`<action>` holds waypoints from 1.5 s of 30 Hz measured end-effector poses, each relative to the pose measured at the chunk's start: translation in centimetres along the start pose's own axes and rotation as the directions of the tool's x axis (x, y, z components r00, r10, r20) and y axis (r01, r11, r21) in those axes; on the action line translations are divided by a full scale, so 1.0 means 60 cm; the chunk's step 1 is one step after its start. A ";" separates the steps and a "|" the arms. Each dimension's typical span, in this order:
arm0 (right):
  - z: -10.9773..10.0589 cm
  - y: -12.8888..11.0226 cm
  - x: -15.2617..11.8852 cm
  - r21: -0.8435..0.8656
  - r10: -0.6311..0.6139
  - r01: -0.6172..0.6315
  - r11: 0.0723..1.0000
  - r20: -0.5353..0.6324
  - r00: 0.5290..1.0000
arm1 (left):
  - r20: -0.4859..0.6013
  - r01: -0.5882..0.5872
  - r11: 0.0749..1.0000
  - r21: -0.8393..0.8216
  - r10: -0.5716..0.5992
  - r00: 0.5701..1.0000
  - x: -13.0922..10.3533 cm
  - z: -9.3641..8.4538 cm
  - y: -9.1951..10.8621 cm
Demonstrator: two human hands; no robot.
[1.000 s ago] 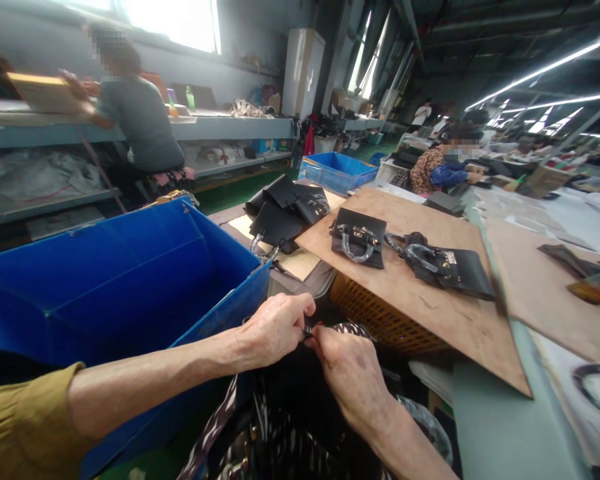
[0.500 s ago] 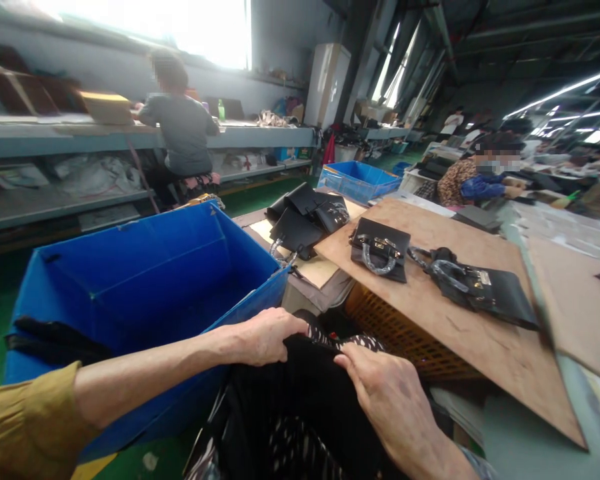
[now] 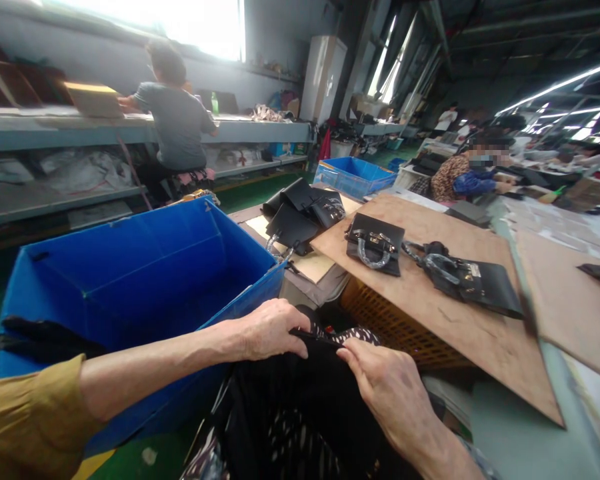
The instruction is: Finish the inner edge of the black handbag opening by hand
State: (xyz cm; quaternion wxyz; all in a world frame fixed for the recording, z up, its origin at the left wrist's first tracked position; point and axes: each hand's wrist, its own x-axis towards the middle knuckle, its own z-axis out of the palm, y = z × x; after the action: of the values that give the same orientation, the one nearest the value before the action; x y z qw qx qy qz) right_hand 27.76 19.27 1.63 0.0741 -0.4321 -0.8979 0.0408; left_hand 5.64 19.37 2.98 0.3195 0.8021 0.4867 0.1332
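Left hand (image 3: 275,331) and right hand (image 3: 390,383) both pinch black cloth (image 3: 315,387) by its top edge, low in front. Blue bin (image 3: 150,250) crowds the left; board (image 3: 497,350) with two handbags (image 3: 497,287) ahead-right.

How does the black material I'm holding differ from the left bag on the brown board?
Your left hand and right hand grip the black material; the left bag lies untouched on the brown board. The material looks soft, hanging below your hands, while the bag looks stiffer, with straight edges. Both are black.
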 end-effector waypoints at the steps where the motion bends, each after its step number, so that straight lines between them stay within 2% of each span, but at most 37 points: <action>1: 0.000 0.000 0.000 0.001 0.001 -0.001 1.000 0.002 1.000 | -0.007 -0.012 1.000 -0.004 0.012 1.000 0.001 0.001 -0.002; 5: -0.001 0.000 0.002 0.015 0.006 -0.006 1.000 0.004 1.000 | -0.006 -0.017 0.998 -0.054 0.016 1.000 0.005 0.003 -0.008; 10: -0.002 0.000 0.004 0.032 -0.010 0.010 0.999 -0.012 1.000 | 0.035 0.082 0.984 -0.159 -0.077 0.996 0.012 0.006 -0.013; 14: -0.001 0.004 0.006 -0.028 -0.054 0.053 0.998 -0.008 0.999 | 0.049 0.122 0.975 -0.186 -0.115 0.992 0.016 0.005 -0.009; 20: 0.001 -0.012 0.019 -0.151 -0.043 0.046 0.987 0.023 0.999 | 0.055 0.147 0.984 -0.099 -0.142 0.988 0.023 0.003 0.014; 27: -0.003 -0.017 0.030 0.047 -0.049 0.045 0.998 0.072 0.996 | 0.039 0.120 0.993 -0.010 -0.119 0.992 0.026 0.003 0.026; 32: -0.002 -0.012 0.027 0.068 -0.038 0.033 0.997 0.080 0.996 | 0.020 0.054 0.998 0.015 -0.054 0.998 0.027 0.006 0.025; 36: -0.008 -0.018 0.028 0.068 -0.043 0.036 0.997 0.103 0.994 | 0.011 0.096 0.994 0.051 -0.097 0.995 0.028 0.009 0.027; 40: -0.015 -0.024 0.036 0.109 -0.115 0.098 0.989 0.165 0.980 | 0.025 0.120 0.988 0.094 -0.123 0.992 0.028 0.009 0.032; 45: -0.026 -0.027 0.055 0.110 -0.103 0.072 0.991 0.312 0.945 | 0.062 0.135 0.983 0.123 -0.143 0.988 0.029 0.005 0.038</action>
State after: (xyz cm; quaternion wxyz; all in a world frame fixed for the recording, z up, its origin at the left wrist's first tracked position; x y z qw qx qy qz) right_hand 24.70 20.86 3.72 -0.0482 -0.3756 -0.9133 0.1498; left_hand 8.20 20.03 4.06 0.2968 0.7879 0.5369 0.0531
